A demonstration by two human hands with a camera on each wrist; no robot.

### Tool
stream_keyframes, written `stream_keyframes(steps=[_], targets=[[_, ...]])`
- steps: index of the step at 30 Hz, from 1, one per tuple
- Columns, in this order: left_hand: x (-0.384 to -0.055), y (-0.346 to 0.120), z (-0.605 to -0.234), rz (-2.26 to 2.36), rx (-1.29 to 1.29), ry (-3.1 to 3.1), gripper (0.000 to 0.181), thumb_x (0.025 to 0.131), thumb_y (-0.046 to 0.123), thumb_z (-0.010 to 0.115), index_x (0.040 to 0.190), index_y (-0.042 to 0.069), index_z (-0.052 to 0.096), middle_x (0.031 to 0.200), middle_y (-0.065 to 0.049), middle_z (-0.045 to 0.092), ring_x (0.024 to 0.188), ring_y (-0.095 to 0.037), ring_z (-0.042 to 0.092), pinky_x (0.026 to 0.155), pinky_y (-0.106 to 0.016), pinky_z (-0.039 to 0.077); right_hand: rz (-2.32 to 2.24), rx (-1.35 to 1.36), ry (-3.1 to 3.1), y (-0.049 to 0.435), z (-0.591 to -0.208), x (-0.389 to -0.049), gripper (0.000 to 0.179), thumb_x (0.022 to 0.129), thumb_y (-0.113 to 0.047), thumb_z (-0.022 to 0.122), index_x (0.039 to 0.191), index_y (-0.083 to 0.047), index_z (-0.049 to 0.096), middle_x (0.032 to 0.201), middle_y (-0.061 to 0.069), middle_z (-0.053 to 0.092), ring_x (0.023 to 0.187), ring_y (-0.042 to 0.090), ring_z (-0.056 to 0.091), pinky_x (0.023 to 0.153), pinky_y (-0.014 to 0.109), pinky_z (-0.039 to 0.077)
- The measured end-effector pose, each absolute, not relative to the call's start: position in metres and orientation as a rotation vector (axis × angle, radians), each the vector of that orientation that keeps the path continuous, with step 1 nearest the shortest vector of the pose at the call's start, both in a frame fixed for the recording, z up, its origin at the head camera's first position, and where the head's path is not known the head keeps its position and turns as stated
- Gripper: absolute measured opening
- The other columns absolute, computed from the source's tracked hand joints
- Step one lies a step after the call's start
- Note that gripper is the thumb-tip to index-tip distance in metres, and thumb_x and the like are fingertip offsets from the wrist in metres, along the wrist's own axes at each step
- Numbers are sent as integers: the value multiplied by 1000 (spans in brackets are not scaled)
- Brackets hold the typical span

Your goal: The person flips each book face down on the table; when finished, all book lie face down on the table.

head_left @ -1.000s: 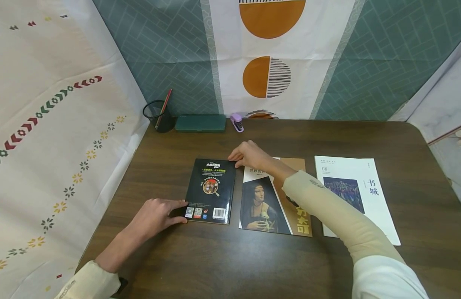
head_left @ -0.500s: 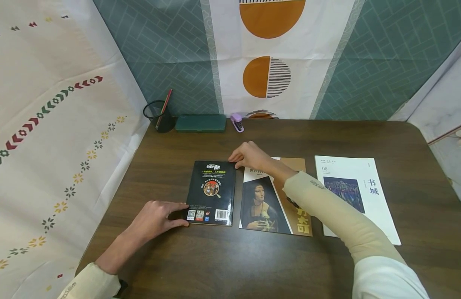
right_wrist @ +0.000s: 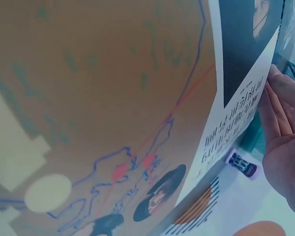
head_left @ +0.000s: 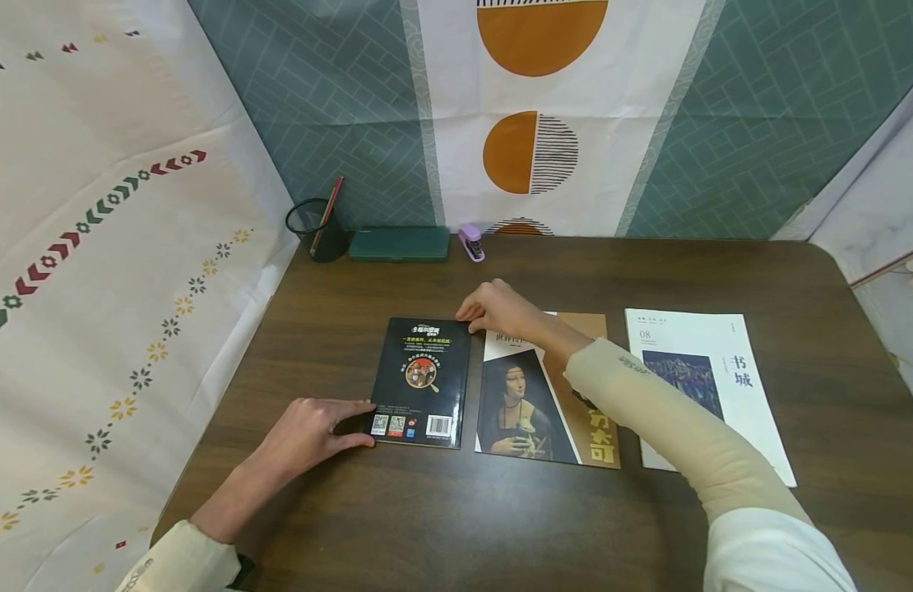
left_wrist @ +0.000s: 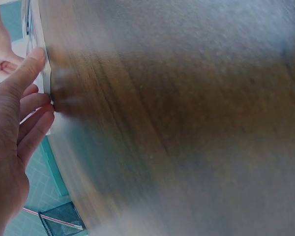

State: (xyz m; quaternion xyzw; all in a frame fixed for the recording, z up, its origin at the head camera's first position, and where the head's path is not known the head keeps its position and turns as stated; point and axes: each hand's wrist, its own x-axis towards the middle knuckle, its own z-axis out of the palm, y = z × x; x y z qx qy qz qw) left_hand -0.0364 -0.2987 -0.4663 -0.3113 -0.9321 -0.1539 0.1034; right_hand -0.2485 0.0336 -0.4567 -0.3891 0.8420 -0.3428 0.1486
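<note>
A dark book [head_left: 421,382] with a magnifying-glass picture and barcode lies flat at the left of a row of books. At its lower left corner, the left hand [head_left: 308,432] touches the edges with thumb and forefinger spread apart; the left wrist view shows the other fingers fairly straight. The right hand [head_left: 497,308] reaches over the middle book and pinches the dark book's upper right corner between thumb and fingertips. The middle magazine [head_left: 526,407], brown and white with a portrait, is partly covered by the right forearm. A white magazine [head_left: 753,411] lies at the right.
Along the back of the wooden table [head_left: 442,526] stand a black mesh pen holder [head_left: 326,234], a green case [head_left: 399,244] and a purple stapler [head_left: 471,242]. Patterned cloth hangs behind the table and to its left.
The dark book has slid slightly toward the person and to the right since a second ago. Both hands stay at its corners; the last half second shows almost no motion.
</note>
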Motion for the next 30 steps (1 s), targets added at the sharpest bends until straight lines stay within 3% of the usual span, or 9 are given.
stream_keyframes(steps=[7,12,15,17,20,22,25,28,30], targets=[[-37,-298,-465,-460,-903,-2778,55,74,38,97,117,9,82,108,-7,81,93,-19,79,72,-37,64,-954,-1105,2421,35,-453,-247,28,90,3,82,118,0,80,113,11,79,105,24,77,89,31,61],[-38,-306,-466,-506,-808,-2810,55,81,42,93,122,8,80,112,-8,80,97,-23,79,79,-42,64,-946,-1127,2425,38,-452,-243,39,93,0,80,131,1,73,127,13,75,115,27,74,96,34,59],[-44,-313,-466,-546,-672,-2844,54,90,43,86,130,8,76,122,-11,78,107,-30,77,86,-50,62,-950,-1101,2448,43,-449,-240,48,96,-5,79,143,-1,66,132,16,72,82,23,75,90,35,60],[-49,-318,-464,-580,-588,-2862,55,94,41,83,136,8,72,130,-15,74,115,-35,73,92,-55,60,-957,-1068,2471,49,-448,-238,55,97,-9,79,149,-3,61,137,17,69,56,17,57,85,36,56],[-61,-321,-460,-659,-495,-2890,62,96,38,81,147,8,63,143,-20,65,126,-41,66,99,-61,55,-967,-1018,2472,62,-446,-236,67,98,-15,80,157,-4,51,142,23,64,49,13,27,85,40,51],[-70,-319,-457,-727,-457,-2921,70,97,37,80,155,8,55,152,-22,56,134,-43,60,104,-63,51,-958,-994,2481,73,-445,-236,74,97,-19,82,160,-5,46,154,22,55,53,10,29,94,42,50],[-85,-312,-452,-848,-413,-2994,86,97,39,80,167,13,37,165,-19,41,146,-44,47,111,-64,44,-933,-969,2481,92,-445,-236,83,95,-23,84,164,-5,39,160,22,47,66,18,52,102,48,49],[-99,-299,-448,-980,-397,-3051,101,95,39,83,172,21,20,173,-14,27,153,-43,36,116,-66,37,-922,-945,2481,109,-445,-234,90,94,-25,86,165,-5,36,167,18,37,85,31,63,98,50,50],[-108,-288,-446,-1050,-415,-3071,111,92,39,86,173,25,12,176,-10,20,156,-43,31,118,-66,34,-911,-929,2484,120,-446,-232,92,93,-26,86,166,-5,34,169,18,35,83,31,61,95,47,50]])
